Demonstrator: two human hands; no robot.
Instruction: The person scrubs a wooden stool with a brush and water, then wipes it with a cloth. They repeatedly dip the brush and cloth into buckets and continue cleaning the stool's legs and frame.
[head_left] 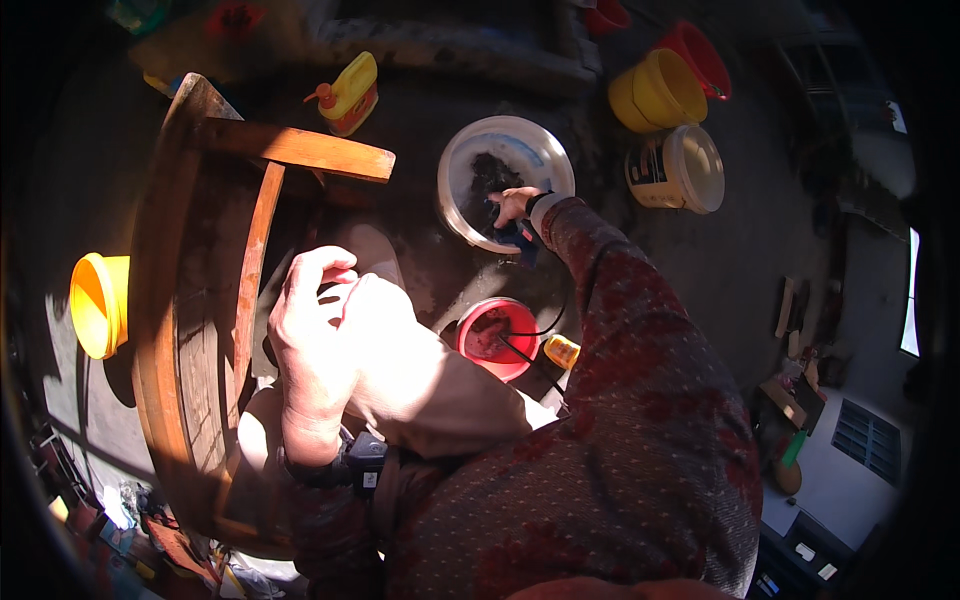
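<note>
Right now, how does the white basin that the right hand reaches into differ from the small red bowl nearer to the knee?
The white basin is wider and pale-walled; the red bowl is smaller and bright red. The right hand dips into the basin, while no hand touches the bowl. A black cord lies across the bowl only. Both are round, open and stand on the dark floor.

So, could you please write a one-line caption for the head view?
Right hand dips into the white round basin of dark material; left hand rests by the curved wooden frame.

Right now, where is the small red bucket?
In the head view, the small red bucket sits on the ground at centre, below the white basin, beside the right sleeve.
</note>
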